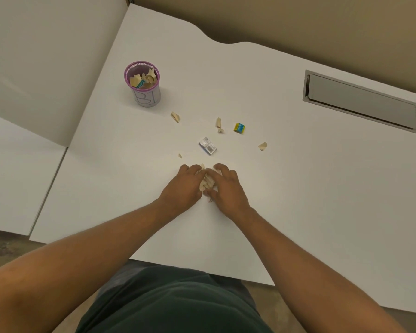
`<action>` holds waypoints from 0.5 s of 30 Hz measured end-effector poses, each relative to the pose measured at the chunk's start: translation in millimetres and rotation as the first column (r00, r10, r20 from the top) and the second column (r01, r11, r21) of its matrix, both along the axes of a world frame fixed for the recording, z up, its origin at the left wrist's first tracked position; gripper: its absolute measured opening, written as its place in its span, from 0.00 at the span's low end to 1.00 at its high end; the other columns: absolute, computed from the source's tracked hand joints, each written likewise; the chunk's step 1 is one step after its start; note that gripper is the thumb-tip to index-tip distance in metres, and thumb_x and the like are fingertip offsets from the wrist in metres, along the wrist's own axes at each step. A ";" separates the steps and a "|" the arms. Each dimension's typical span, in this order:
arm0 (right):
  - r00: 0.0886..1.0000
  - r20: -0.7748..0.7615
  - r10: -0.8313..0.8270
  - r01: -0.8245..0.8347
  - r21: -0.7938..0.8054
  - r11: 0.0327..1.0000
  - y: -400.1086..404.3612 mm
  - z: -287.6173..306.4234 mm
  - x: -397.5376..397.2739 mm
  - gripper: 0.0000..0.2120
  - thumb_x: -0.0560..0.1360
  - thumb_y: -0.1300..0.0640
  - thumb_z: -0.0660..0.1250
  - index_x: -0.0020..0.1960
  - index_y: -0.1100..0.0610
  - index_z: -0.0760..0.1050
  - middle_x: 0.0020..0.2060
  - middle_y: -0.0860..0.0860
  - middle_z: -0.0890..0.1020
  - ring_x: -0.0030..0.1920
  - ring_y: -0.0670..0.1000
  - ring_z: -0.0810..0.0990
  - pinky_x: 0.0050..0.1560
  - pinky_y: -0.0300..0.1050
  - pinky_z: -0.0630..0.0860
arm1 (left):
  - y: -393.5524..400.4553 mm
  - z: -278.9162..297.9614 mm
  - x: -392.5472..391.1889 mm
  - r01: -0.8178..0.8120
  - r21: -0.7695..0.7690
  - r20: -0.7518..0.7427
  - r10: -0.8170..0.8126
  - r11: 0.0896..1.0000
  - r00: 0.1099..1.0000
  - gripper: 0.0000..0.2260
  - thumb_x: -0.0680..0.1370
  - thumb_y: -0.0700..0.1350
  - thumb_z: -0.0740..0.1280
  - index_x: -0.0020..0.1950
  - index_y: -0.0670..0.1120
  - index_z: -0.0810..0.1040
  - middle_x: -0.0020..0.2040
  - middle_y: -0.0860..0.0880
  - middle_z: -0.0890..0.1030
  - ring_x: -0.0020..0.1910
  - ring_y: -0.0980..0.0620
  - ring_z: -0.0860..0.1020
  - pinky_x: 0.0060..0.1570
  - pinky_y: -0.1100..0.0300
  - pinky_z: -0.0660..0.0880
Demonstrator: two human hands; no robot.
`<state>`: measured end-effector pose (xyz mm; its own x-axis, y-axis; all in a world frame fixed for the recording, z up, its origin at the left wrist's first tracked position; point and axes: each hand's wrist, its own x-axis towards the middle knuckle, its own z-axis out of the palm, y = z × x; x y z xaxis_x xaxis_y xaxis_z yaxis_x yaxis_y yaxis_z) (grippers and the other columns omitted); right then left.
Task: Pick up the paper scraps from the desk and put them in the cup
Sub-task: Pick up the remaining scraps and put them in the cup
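Observation:
A purple mesh cup with a white label stands at the desk's far left, with tan scraps and a blue bit inside. My left hand and my right hand press together on the desk around a heap of tan paper scraps, fingers curled over it. Loose scraps lie beyond the hands: one near the cup, two in the middle, one at the right and a tiny one.
A small silver box and a yellow-and-blue box lie among the scraps. A grey cable hatch is set into the white desk at the far right. A partition wall stands at the left.

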<state>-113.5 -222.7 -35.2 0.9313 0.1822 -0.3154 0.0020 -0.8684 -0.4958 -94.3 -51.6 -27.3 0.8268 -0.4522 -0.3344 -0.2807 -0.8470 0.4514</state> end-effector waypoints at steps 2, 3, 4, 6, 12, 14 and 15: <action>0.997 0.068 -0.027 0.028 -0.021 0.999 8.4 -0.8 -0.7 0.17 0.78 0.56 0.68 0.66 0.51 0.76 0.67 0.51 0.72 0.61 0.56 0.72 0.55 0.43 0.73 | -3.4 0.2 4.3 -0.013 0.018 0.038 0.012 1.000 0.999 0.17 0.82 0.42 0.63 0.72 0.44 0.76 0.70 0.46 0.75 0.64 0.43 0.73 0.61 0.50 0.76; 0.996 0.086 -0.032 0.036 -0.042 0.998 11.7 0.4 -1.1 0.13 0.78 0.57 0.67 0.62 0.52 0.78 0.64 0.51 0.74 0.58 0.56 0.73 0.52 0.44 0.73 | -3.9 0.0 6.6 -0.006 0.036 0.058 0.004 0.999 0.998 0.15 0.83 0.42 0.61 0.68 0.44 0.79 0.67 0.46 0.77 0.61 0.43 0.74 0.59 0.51 0.76; 0.995 0.099 -0.031 0.037 -0.063 0.997 14.1 1.5 -1.4 0.11 0.79 0.58 0.66 0.60 0.53 0.79 0.61 0.51 0.75 0.56 0.56 0.74 0.50 0.45 0.74 | -4.0 -0.2 9.1 0.003 0.056 0.070 -0.007 0.998 0.998 0.14 0.84 0.43 0.60 0.65 0.44 0.81 0.65 0.47 0.78 0.60 0.44 0.75 0.58 0.51 0.76; 0.994 0.109 -0.026 0.035 -0.084 0.996 16.1 1.9 -1.8 0.12 0.78 0.63 0.63 0.59 0.56 0.80 0.58 0.53 0.78 0.54 0.56 0.76 0.50 0.48 0.75 | -3.9 -0.8 14.4 0.009 0.093 0.075 -0.016 0.996 0.997 0.13 0.84 0.42 0.59 0.60 0.44 0.83 0.59 0.46 0.81 0.57 0.44 0.77 0.56 0.51 0.76; 0.985 0.045 -0.166 0.167 -0.020 0.986 11.1 7.4 5.9 0.09 0.75 0.67 0.64 0.47 0.62 0.83 0.49 0.56 0.81 0.49 0.57 0.78 0.48 0.51 0.76 | -2.1 -7.5 23.1 -0.223 -0.057 -0.049 0.220 0.973 0.974 0.07 0.78 0.41 0.68 0.48 0.41 0.86 0.47 0.42 0.86 0.47 0.42 0.83 0.50 0.47 0.79; 0.974 0.031 -0.226 0.225 0.039 0.974 8.6 8.2 7.4 0.07 0.74 0.66 0.65 0.42 0.62 0.82 0.43 0.55 0.82 0.45 0.56 0.79 0.43 0.51 0.75 | 4.4 -7.6 24.3 -0.355 -0.137 -0.101 0.344 0.925 0.934 0.06 0.76 0.40 0.72 0.48 0.42 0.88 0.45 0.44 0.88 0.47 0.44 0.84 0.49 0.50 0.81; 0.969 0.028 -0.247 0.246 0.052 0.968 7.6 7.9 7.4 0.07 0.74 0.67 0.65 0.39 0.62 0.81 0.39 0.54 0.81 0.43 0.56 0.78 0.40 0.51 0.74 | 8.7 -6.2 25.7 -0.416 -0.166 -0.129 0.398 0.894 0.908 0.05 0.75 0.40 0.73 0.49 0.43 0.89 0.46 0.45 0.88 0.47 0.46 0.84 0.49 0.53 0.81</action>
